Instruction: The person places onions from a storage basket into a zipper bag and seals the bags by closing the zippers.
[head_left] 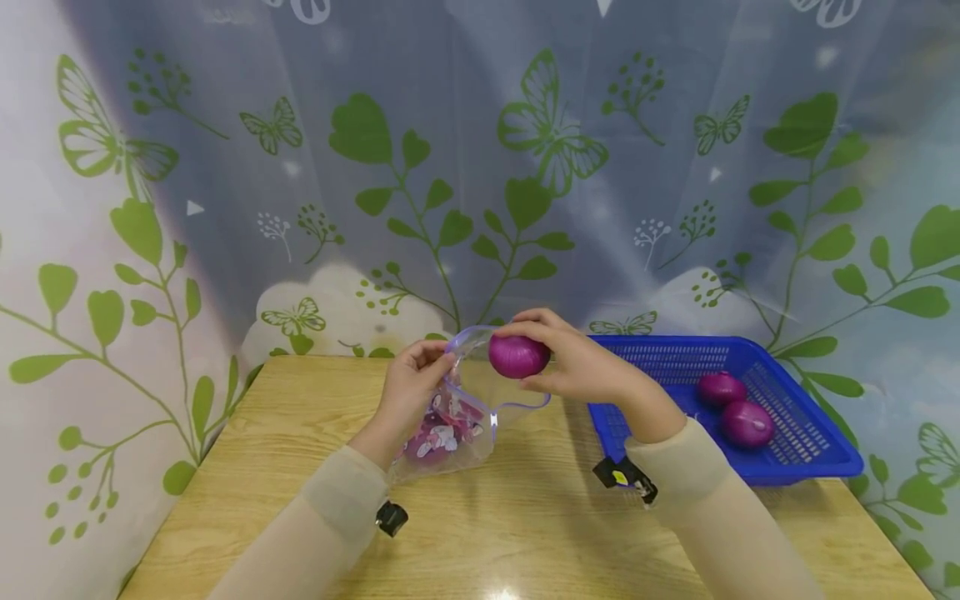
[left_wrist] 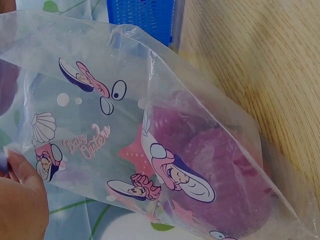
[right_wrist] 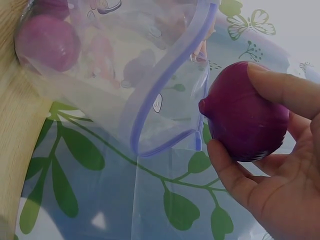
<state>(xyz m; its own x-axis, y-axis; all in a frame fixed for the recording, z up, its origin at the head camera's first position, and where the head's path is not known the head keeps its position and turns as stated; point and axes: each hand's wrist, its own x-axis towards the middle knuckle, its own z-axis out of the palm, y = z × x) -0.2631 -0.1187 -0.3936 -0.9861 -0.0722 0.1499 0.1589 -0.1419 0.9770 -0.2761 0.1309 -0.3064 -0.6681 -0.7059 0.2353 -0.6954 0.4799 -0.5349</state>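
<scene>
While the left grip [head_left: 408,382] pinches the bag [head_left: 448,437], the right grip [head_left: 581,360] curls around an onion [head_left: 519,357] at the bag's one-o'clock mouth; bagging seems underway, next calling for release inside, toward seven o'clock.

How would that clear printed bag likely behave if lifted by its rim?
The bag would probably flop, since its thin film creases and its purple rim bends. It would likely hang bottom-heavy, with onions low inside. Its glossy film may be slippery.
</scene>
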